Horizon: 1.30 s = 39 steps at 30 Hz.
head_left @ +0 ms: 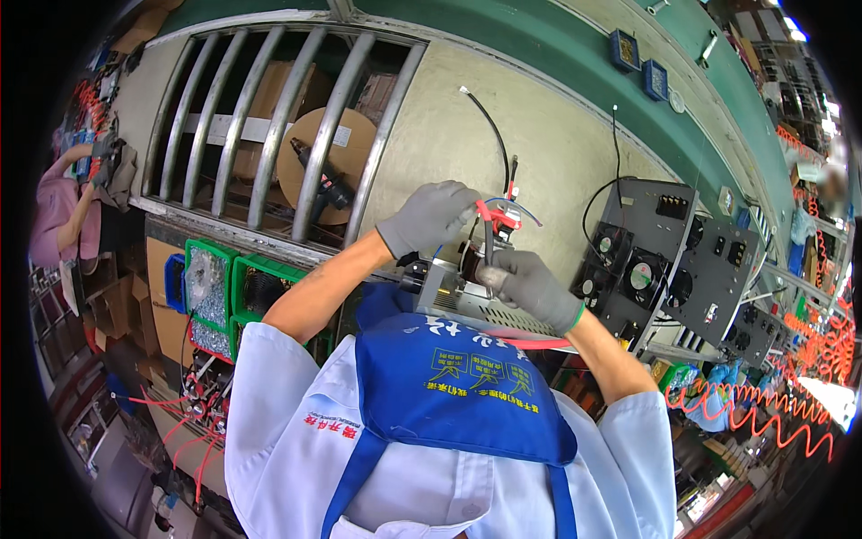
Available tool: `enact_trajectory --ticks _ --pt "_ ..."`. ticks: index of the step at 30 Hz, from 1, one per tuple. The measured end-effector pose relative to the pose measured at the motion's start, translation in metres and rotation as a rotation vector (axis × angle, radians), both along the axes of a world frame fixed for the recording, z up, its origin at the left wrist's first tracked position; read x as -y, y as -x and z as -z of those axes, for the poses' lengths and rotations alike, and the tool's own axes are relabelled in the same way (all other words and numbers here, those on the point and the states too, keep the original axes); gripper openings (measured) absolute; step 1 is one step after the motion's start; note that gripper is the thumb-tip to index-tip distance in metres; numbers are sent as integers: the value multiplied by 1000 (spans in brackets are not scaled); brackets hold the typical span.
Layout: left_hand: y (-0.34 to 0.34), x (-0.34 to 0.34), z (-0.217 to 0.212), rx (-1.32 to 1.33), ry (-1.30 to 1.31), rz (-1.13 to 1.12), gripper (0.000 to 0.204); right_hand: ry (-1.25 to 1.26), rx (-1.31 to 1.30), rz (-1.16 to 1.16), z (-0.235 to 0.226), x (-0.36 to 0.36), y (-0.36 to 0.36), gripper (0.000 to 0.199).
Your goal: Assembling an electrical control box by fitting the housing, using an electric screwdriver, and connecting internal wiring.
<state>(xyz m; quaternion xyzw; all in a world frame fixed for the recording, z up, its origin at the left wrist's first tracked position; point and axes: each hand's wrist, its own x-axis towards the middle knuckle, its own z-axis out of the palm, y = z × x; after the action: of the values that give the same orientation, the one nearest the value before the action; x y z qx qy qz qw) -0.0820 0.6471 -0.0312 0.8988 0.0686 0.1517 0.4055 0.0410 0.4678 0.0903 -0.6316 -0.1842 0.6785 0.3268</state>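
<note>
Grey work gloves cover both my hands. With fingers bent together, my left hand (431, 217) is at the red end of a thick dark cable (488, 235). My right hand (528, 286) closes round the cable's lower part. Just below them is a silver metal case (453, 295) with a slotted side, close against my blue apron (467, 386). Red and blue wires (516, 212) come up beside the cable, next to a red-and-white part (505, 225). My hands partly hide the inside of the case.
Grey fan units (642, 256) stand at right. A black lead (489, 117) lies on the pale bench (449, 135). Left are metal bars (292, 135) over a power screwdriver (328, 184), and green bins (211, 283) of small parts. Another person (67, 207) works at far left.
</note>
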Motion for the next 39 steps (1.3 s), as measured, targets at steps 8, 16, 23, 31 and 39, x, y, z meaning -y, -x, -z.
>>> enact_trajectory --ticks 8,16,23,31,39 --pt "1 5 8 24 -23 -1 23 130 117 -168 -3 -10 -11 24" --pt "0 7 1 30 87 -65 25 70 108 -38 25 -16 24 28" --pt "2 9 16 72 158 -202 33 36 145 55 52 -38 44 31" --pt "14 2 21 -14 256 -51 33 84 98 -74 51 -16 30 33" --pt "15 2 16 0 310 -52 27 -133 495 -101 62 -11 29 26"
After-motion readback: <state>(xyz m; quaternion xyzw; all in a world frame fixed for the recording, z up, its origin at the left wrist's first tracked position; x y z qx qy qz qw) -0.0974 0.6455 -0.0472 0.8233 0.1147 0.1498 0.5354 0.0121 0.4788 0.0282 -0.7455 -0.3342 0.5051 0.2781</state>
